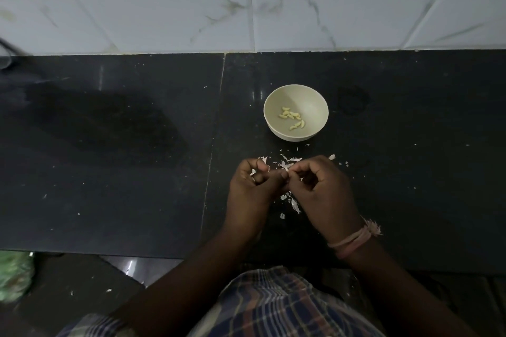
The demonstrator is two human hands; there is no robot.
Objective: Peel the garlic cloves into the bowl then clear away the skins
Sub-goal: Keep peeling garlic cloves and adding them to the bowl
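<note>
At frame centre, my left hand [250,186] and right hand [323,186] pinched a small clove [286,169], mostly hidden. Its papery skins [294,204] seemed light, brittle. Peeled cloves [293,117] lay in the bowl [269,117] above.

1. Whatever the left hand [250,186] and right hand [323,186] pinch between them is hidden by the curled fingers.
2. A green object [13,276] at the left edge is blurred and cut off.
3. A dark blurred shape [8,52] at the far left cannot be identified.
</note>
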